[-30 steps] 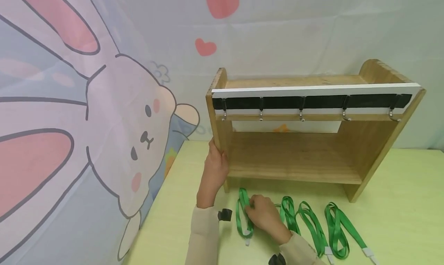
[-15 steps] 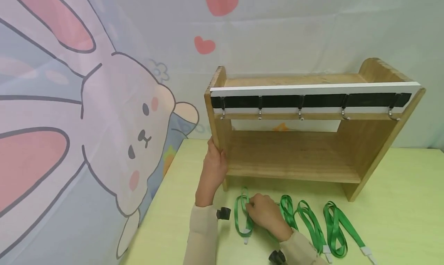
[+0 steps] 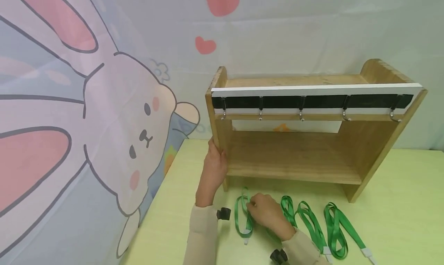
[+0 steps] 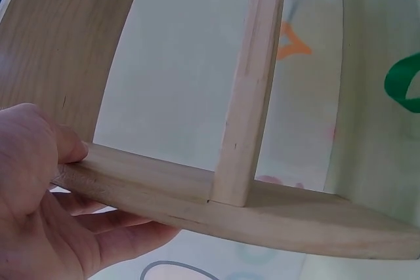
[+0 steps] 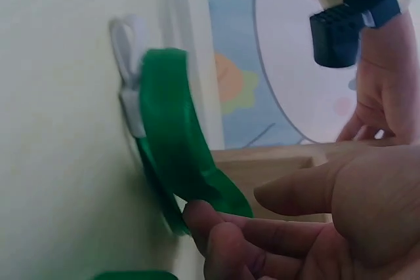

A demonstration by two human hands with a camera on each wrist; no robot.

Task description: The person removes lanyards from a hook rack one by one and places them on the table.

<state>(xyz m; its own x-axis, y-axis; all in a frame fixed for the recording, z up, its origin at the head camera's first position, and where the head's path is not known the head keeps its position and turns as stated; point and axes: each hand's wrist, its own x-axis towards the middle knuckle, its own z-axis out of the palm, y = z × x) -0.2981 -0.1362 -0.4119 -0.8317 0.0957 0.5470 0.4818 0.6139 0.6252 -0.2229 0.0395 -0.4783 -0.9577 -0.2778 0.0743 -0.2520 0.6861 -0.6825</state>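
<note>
My left hand [image 3: 214, 165] grips the left side panel of a wooden shelf [image 3: 295, 155]. In the left wrist view, the thumb lies on one face of that panel's edge [image 4: 157, 172] and the fingers go beneath it. At the front left of the shelf, my right hand [image 3: 267, 213] pinches a looped green lanyard [image 3: 236, 218] between thumb and fingers. Seen from the right wrist, the green strap [image 5: 167, 122] runs up from the fingertips, with a white clip [image 5: 131, 109] at its far end. Part of the strap is hidden behind the fingers.
Several more folded green lanyards [image 3: 335, 230] with white clips lie on the pale green table [image 3: 409, 203], right of my right hand. A black strip [image 3: 319, 101] with several metal hooks runs along the shelf's upper front. Behind hangs a printed cloth [image 3: 295, 34].
The lanyard at my right fingers has turned, its upper loop now looking thinner and more edge-on. My left hand keeps its hold on the shelf; the right hand has barely shifted.
</note>
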